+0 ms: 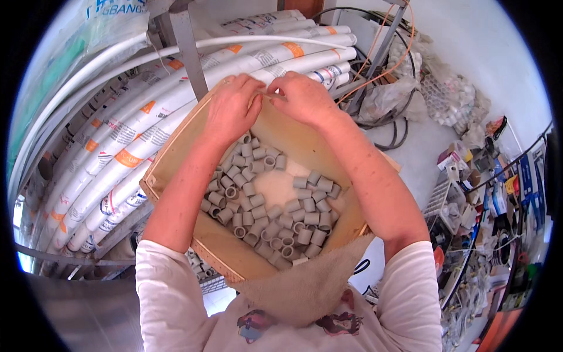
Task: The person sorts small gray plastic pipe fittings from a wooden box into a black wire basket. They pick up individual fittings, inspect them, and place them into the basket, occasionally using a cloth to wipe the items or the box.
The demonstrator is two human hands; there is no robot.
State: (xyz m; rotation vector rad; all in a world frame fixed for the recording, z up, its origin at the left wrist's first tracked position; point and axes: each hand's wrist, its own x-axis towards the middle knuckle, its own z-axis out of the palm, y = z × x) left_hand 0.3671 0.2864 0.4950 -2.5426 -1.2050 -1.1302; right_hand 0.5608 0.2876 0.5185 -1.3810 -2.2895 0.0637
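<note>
A wooden box point(220, 259) stands in front of my body with many short grey plastic pipe couplings point(259, 211) lying loose on its floor. Both hands meet at the box's far corner. The fingers of my left hand point(237, 103) bend over the rim there, and whether they pinch something cannot be made out. Beside it, my right hand point(301, 97) has its thumb and fingers curled close together near the same corner; a small thing between them may be hidden. A brown cloth point(303, 284) hangs over the near side of the box.
Long white pipes in printed wrapping point(132, 141) lie on a metal rack at the left. Cables point(396, 127) and plastic bags point(391, 99) are at the far right. Crowded shelves of small goods point(475, 246) line the right side. More grey fittings point(200, 266) show below the box.
</note>
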